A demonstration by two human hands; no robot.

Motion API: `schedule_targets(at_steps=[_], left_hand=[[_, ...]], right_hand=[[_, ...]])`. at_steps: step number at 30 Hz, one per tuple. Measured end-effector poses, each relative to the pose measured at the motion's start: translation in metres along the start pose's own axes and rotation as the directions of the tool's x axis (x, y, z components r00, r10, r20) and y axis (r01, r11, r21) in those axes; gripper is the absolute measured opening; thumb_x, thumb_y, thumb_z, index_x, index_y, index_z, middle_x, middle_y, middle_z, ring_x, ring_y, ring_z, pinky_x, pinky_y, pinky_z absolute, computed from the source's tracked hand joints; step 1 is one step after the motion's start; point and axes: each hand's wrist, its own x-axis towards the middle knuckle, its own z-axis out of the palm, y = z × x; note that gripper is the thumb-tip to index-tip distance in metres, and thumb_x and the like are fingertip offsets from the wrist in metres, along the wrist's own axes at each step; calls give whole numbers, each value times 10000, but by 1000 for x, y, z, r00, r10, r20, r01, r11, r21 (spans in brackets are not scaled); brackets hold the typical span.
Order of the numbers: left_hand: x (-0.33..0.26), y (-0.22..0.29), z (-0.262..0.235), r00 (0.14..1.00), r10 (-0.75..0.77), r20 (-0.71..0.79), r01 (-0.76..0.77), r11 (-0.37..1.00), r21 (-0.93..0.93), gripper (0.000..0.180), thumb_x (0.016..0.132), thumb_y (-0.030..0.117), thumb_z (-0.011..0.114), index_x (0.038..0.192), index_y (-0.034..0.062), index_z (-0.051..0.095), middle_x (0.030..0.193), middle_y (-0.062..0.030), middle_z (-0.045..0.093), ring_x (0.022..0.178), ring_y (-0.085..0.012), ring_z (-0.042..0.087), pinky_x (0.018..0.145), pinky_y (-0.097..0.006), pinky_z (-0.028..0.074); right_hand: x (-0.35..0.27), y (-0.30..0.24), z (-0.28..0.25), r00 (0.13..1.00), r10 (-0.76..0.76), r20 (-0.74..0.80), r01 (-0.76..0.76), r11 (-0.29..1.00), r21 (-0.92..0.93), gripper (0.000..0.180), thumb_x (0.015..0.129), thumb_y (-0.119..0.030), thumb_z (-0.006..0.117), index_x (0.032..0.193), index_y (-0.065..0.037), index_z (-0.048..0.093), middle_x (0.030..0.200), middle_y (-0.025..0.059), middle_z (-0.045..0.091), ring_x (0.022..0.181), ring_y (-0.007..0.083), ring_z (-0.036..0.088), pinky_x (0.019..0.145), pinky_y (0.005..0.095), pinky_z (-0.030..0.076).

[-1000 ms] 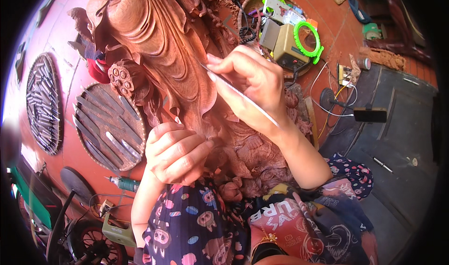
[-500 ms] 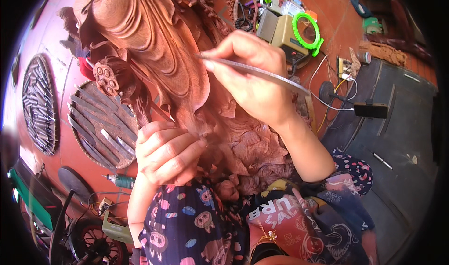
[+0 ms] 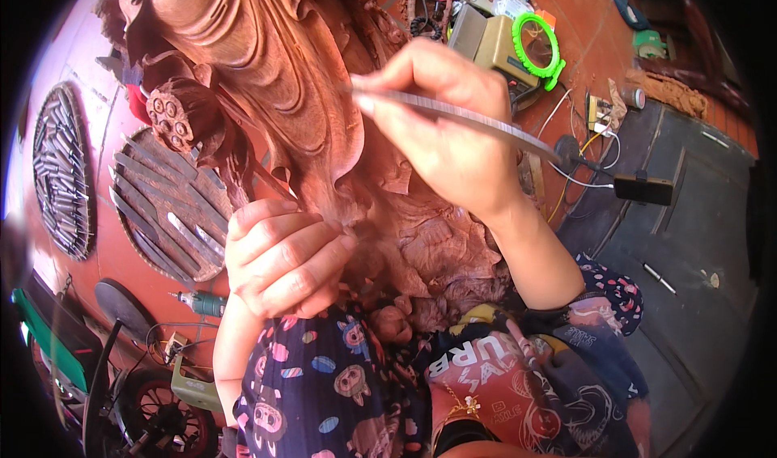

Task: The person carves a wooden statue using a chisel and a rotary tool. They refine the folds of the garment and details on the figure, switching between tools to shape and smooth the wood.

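Observation:
A large reddish-brown wood carving (image 3: pixel 267 69) with draped folds leans in front of me. A carved lotus pod (image 3: pixel 170 122) stands out on its left side. My right hand (image 3: pixel 453 126) pinches a thin, slightly curved metal file (image 3: pixel 477 122) near its front end. The file's tip meets the edge of the draped folds, and its free end points right, past my wrist. Lower left, my left hand (image 3: pixel 287 260) is closed against the carving below the lotus stem. Its fingers curl around a part of the wood that they mostly hide.
Left on the tiled floor are a round tray (image 3: pixel 121 207) of flat files and a basket (image 3: pixel 61 248) of slim tools. A green rotary tool (image 3: pixel 202 303) lies below them. At right are a beige power box (image 3: pixel 502 53), a green ring (image 3: pixel 536 53), cables and a phone on a stand (image 3: pixel 643 189).
My right hand and the file have shifted slightly right and up along the folds. The left hand keeps its grip, while the whole view has drifted a little.

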Motion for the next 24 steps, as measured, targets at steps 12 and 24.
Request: schedule_targets(at_steps=[12,24], left_hand=[[1,-1,0,1000,3,-7,-3,1000,-7,294,813,251,693,1038,66,736,914,-26,698,806,-191,677,820,-363,549],[1,-6,4,997,62,-42,-62,998,-7,291,798,252,694,1013,61,738,894,-30,689,779,-183,667,800,-351,550]], right_hand=[[-11,-8,8,1000,-20,4,20,1000,-15,70,873,110,705,861,65,653,823,68,613,788,92,649,781,265,560],[-23,-13,7,995,100,-2,-100,995,-21,57,910,95,682,890,61,642,850,50,616,840,83,644,782,249,547]])
